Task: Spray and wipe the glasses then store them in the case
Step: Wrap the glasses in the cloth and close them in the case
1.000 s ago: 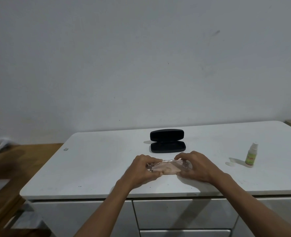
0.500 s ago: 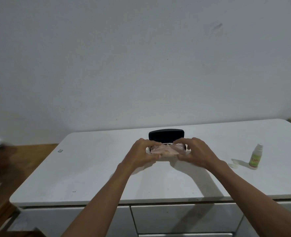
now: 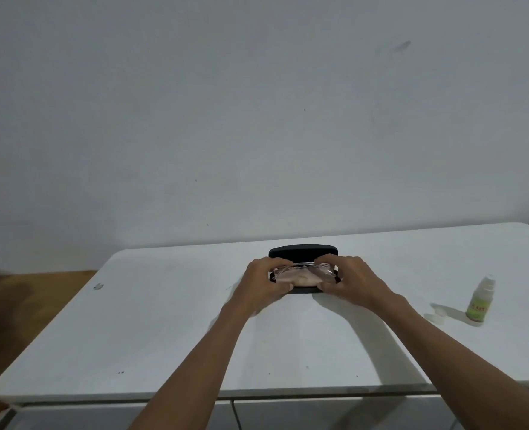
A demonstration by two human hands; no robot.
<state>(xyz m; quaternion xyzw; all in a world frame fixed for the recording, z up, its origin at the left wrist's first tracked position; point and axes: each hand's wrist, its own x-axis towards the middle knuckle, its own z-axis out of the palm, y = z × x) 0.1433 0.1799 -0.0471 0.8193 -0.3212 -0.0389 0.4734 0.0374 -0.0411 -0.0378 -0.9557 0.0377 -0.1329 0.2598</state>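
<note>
A black glasses case [image 3: 303, 251] lies open at the middle back of the white table [image 3: 164, 336], its lid standing up behind. Folded clear glasses [image 3: 300, 273] with a pinkish tint sit just over the case's lower half. My left hand [image 3: 264, 282] grips their left end and my right hand [image 3: 353, 282] grips their right end. The hands hide most of the case's tray, so I cannot tell whether the glasses rest in it. A small spray bottle [image 3: 479, 301] with a green label stands at the right.
A small white cap [image 3: 437, 315] lies beside the spray bottle. Drawer fronts [image 3: 288, 414] run under the table's near edge. A wooden surface [image 3: 24, 305] lies to the left, with something white at its far left edge. A plain wall rises behind the table.
Both hands carried the glasses away from the table's front to the open case, and have lowered them onto its lower half.
</note>
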